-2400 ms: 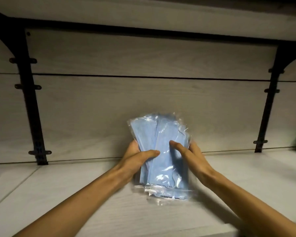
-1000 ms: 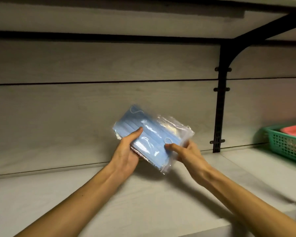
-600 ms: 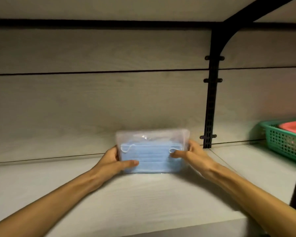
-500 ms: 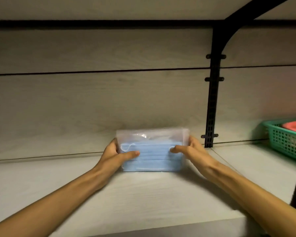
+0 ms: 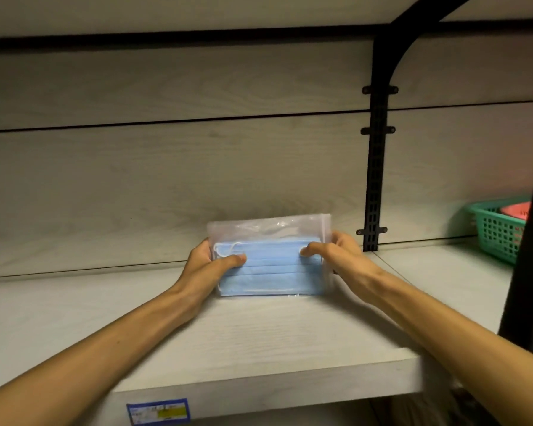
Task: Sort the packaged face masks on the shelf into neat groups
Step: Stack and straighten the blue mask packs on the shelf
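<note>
A blue-and-yellow label (image 5: 157, 411) sits on the shelf (image 5: 259, 339) edge below the left forearm; its print is too small to read. Between the hands, the mask pack (image 5: 270, 267) stands upright on the shelf. The left hand (image 5: 211, 267) and right hand (image 5: 336, 252) pinch its ends, thumbs in front. A green basket (image 5: 496, 229) lies well right of the right hand.

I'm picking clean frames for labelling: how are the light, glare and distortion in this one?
Head view: dim, warm light; the mask pack is sharp, with mild glare on its clear plastic top. Left hand and right hand cast soft shadows on the shelf. Wide-angle bending curves the back panel's lines; the green basket is cut off at the right by a dark post.
</note>
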`<action>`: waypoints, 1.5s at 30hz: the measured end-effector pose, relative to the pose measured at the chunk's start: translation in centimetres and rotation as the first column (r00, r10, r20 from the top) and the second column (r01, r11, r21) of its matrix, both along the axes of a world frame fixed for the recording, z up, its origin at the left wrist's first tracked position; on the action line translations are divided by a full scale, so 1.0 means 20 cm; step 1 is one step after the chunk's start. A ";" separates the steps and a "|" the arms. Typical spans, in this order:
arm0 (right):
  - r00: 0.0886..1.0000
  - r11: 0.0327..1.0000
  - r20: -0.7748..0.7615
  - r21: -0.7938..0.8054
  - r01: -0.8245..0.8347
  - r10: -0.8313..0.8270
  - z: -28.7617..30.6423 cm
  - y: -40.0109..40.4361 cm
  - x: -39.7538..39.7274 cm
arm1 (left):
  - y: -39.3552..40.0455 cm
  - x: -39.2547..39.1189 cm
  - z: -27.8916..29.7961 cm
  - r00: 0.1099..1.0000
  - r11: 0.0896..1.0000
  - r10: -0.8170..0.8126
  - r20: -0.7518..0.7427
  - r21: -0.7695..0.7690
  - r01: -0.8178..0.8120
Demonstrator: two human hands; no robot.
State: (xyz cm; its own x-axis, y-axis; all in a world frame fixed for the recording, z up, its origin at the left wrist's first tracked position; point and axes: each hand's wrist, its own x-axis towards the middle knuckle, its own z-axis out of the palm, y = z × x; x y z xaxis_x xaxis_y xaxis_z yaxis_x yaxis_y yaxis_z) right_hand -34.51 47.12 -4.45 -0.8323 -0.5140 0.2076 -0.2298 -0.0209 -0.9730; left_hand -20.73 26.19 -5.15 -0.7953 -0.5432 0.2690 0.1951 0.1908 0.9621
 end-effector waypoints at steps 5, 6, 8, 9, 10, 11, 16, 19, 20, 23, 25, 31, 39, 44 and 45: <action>0.994 0.993 -0.106 0.121 0.011 0.002 0.06 0.06 -0.01 | 0.00 0.01 0.02 0.999 0.993 -0.037 -0.022 -0.116 0.034; 0.982 0.987 -0.186 0.148 0.057 -0.029 0.09 0.07 -0.01 | 0.00 0.01 0.03 0.999 0.990 -0.034 -0.032 -0.140 0.030; 0.909 0.973 -0.405 0.151 0.172 -0.098 0.18 0.10 0.01 | 0.01 0.01 0.07 0.997 0.978 -0.050 -0.061 -0.204 0.037; 0.844 0.969 -0.526 0.134 0.207 -0.108 0.23 0.11 0.03 | 0.01 0.01 0.10 0.995 0.967 -0.068 -0.075 -0.251 0.047; 0.758 0.965 -0.646 0.128 0.227 -0.093 0.29 0.11 0.05 | 0.02 0.01 0.13 0.992 0.949 -0.088 -0.084 -0.310 0.058; 0.657 0.958 -0.752 0.145 0.247 -0.055 0.34 0.11 0.08 | 0.03 0.01 0.17 0.990 0.923 -0.109 -0.090 -0.380 0.067; 0.602 0.811 -0.735 0.535 0.235 0.311 0.53 0.10 0.14 | 0.12 0.03 0.38 0.986 0.610 -0.100 -0.135 -0.791 -0.046; 0.686 0.803 -0.649 0.575 0.159 0.329 0.48 0.12 0.10 | 0.21 0.03 0.48 0.984 0.449 -0.071 -0.163 -0.886 -0.114; 0.688 0.838 -0.667 0.522 0.159 0.284 0.44 0.13 0.08 | 0.24 0.03 0.49 0.980 0.420 -0.064 -0.188 -0.896 -0.145; 0.759 0.939 -0.641 0.320 0.130 0.113 0.33 0.17 0.02 | 0.33 -0.01 0.47 0.935 0.361 -0.051 -0.351 -0.879 -0.310; 0.819 0.972 -0.572 0.208 0.107 0.032 0.28 0.20 -0.01 | 0.37 -0.04 0.41 0.889 0.406 -0.023 -0.457 -0.817 -0.409; 0.940 0.985 -0.296 -0.036 0.168 -0.171 0.12 0.27 -0.04 | 0.42 -0.14 0.18 0.906 0.884 0.127 -0.404 -0.368 -0.288; 0.984 0.987 -0.096 0.042 0.154 -0.150 0.10 0.26 -0.03 | 0.47 -0.26 0.02 0.999 0.975 -0.033 0.023 -0.220 0.037; 0.973 0.918 0.019 0.337 0.210 -0.229 0.13 0.25 -0.05 | 0.47 -0.25 0.07 0.960 0.991 -0.001 0.280 -0.130 0.039; 0.973 0.898 0.018 0.389 0.205 -0.230 0.12 0.25 -0.05 | 0.48 -0.24 0.07 0.934 0.991 -0.040 0.355 -0.107 0.084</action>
